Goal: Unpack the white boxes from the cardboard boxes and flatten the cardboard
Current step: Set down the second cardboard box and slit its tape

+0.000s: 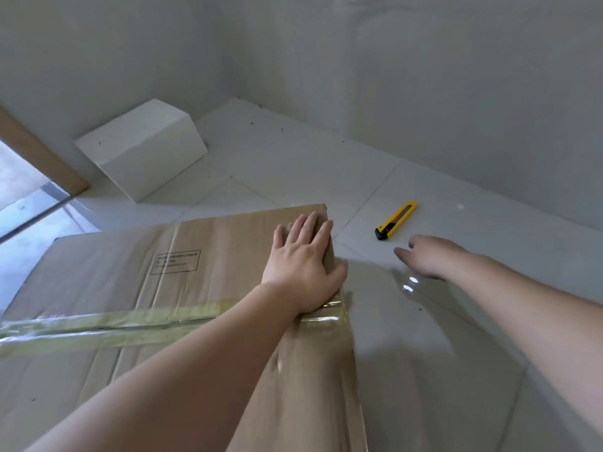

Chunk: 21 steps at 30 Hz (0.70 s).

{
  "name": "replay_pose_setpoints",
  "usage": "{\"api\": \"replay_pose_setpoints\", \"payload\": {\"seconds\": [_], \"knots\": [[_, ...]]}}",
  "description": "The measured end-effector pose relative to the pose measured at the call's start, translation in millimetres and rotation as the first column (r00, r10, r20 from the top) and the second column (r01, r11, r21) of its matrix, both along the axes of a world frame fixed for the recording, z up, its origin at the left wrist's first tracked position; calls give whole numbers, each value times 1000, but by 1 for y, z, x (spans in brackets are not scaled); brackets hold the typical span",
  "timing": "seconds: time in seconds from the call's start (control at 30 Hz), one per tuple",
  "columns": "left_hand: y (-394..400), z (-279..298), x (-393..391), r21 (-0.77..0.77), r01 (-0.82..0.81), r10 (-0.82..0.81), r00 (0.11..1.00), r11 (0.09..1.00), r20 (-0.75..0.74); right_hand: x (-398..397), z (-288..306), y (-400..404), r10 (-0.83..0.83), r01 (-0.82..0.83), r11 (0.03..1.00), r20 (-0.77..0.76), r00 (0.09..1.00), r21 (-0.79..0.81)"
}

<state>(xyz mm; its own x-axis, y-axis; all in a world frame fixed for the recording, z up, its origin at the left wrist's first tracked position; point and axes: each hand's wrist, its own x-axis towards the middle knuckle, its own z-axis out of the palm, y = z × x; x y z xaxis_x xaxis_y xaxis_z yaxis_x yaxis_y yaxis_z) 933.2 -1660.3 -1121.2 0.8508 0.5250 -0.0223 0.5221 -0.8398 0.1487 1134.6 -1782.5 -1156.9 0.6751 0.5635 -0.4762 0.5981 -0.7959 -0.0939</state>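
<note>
A large taped cardboard box (137, 282) fills the lower left, its top seam sealed with clear tape. My left hand (303, 265) lies flat on the box's far right corner, fingers straight and the thumb over the edge. My right hand (427, 256) hovers above the floor to the right of the box, fingers loosely extended and holding nothing. A yellow utility knife (395, 220) lies on the tiles just beyond that hand, apart from it. One white box (143, 148) sits on the floor against the wall at the back left.
White floor tiles (440, 353) stretch to the right of the cardboard box, and white walls (424, 76) meet in a corner behind. A wooden door frame (39, 154) and a glass pane (19, 203) stand at the far left.
</note>
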Motion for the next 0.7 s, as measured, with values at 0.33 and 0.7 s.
{"api": "replay_pose_setpoints", "payload": {"seconds": [0.33,0.7], "knots": [[-2,0,2,-8,-32,32,999,999,-8,59,-80,74,-343,387,868,-187,921,312],[0,-1,4,-50,-41,41,999,998,8,67,-106,101,-408,396,836,-52,911,381]]}}
